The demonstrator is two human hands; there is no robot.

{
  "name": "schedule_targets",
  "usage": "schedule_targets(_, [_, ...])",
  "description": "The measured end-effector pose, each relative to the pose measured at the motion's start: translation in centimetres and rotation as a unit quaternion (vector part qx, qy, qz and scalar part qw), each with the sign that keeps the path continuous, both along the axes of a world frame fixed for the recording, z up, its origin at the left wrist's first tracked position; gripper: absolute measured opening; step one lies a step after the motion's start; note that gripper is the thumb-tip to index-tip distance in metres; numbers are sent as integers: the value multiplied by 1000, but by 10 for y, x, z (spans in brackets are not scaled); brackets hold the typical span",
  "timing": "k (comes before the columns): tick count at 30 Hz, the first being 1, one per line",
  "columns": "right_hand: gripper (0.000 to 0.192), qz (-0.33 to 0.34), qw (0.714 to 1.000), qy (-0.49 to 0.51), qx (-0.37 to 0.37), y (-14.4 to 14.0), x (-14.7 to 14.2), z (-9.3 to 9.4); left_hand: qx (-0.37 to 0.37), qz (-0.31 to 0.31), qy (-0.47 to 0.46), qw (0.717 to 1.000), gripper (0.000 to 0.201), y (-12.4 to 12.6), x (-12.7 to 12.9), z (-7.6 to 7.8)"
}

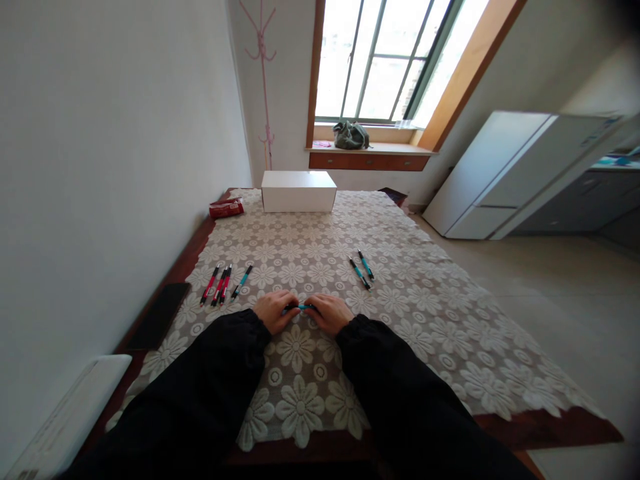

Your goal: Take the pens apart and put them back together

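— Pen position?
— Teal pen lies crosswise between both hands, low over the lace-covered counter. Left hand pinches one end, right hand the other; the fingers of both are curled onto it.
— Nearby?
— Red pens and another teal one lie to the left, two teal pens to the right, all untouched.

A teal pen with dark ends lies level and crosswise just above the lace cloth at the near middle of the bench. Its two ends are covered by the fingers of the left hand and the right hand, so only a short teal stretch shows between the two hands.
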State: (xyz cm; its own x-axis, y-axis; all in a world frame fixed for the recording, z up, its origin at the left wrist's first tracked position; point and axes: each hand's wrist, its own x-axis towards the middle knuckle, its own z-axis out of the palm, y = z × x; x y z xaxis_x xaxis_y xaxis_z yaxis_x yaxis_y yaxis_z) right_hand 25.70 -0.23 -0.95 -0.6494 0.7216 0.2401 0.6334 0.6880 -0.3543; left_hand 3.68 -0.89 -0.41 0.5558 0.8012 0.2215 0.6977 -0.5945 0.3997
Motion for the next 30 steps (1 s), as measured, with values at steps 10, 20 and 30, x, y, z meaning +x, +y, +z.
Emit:
schedule_targets(10, [17,11,1000,2,23,-1,-1,2,-4,-5,13,1000,28,0,0,4])
schedule_targets(20, [21,1,1000,-30,3,-3,-2,4,-5,-7,14,1000,28,0,0,5])
schedule_targets(30, [17,6,999,-29,23,-1,-2,1,-10,-7,12,1000,21,-1,1,5])
